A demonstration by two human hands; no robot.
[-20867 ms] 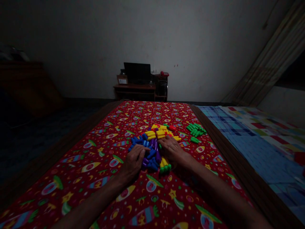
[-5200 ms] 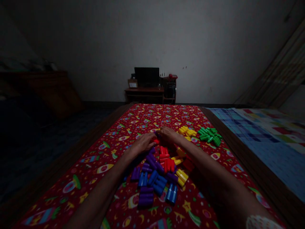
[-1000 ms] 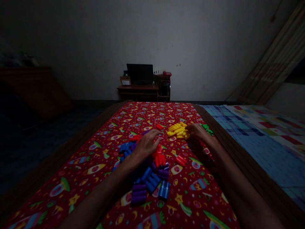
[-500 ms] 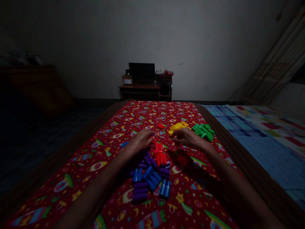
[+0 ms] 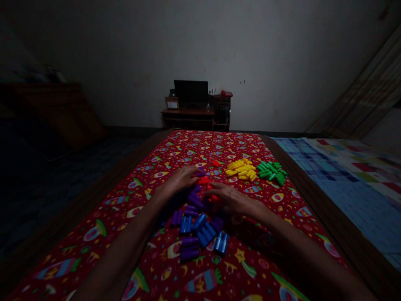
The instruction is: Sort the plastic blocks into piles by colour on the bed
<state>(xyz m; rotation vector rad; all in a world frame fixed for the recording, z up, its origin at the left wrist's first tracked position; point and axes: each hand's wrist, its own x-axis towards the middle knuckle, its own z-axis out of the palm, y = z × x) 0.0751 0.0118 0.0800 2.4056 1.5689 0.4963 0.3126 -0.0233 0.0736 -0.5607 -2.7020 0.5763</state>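
My left hand (image 5: 183,179) is over the far left of the pile, its fingers curled at a red plastic block (image 5: 203,180) beside a purple block (image 5: 200,171). My right hand (image 5: 228,197) has come in from the right, with its fingers bent around red tube-shaped blocks (image 5: 213,197) that it partly covers. Purple blocks (image 5: 194,198) lie between and below the hands. Nearer to me are blue blocks (image 5: 206,235) and more purple blocks (image 5: 189,249). One red block (image 5: 215,163) lies apart, farther off.
Yellow blocks (image 5: 241,169) and green blocks (image 5: 272,171) form two heaps at the right of the red patterned cloth (image 5: 125,225). Beyond its far edge stands a low desk (image 5: 188,113) with a dark monitor (image 5: 191,94). A blue checked sheet (image 5: 332,184) lies to the right.
My right hand has moved left and nearer, from beside the yellow heap onto the red blocks. My left hand stays near the same red block. The view has shifted slightly.
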